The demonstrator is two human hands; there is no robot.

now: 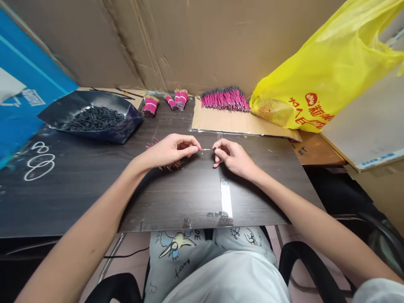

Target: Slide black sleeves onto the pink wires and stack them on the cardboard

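Observation:
Between thumb and index finger, my left hand (173, 150) pinches a short pink wire (200, 149) whose bare gold-coloured tip points right. Facing that tip, my right hand (232, 156) pinches a small black sleeve (213, 149), a slight gap away from the wire. More loose pink wires (170, 166) lie on the dark table beneath my left hand, partly hidden by it. Toward the back left stands a dark, open bag-like tray (126, 131) holding many small black sleeves (94, 119).
Bundled pink wires (150, 105) stand at the back, with more bundles (178, 99) beside them. Many black-ended pink wires (224, 99) lie on a cardboard sheet (221, 121). A yellow plastic bag (303, 80) stands at the right; white rings (39, 167) lie at the left.

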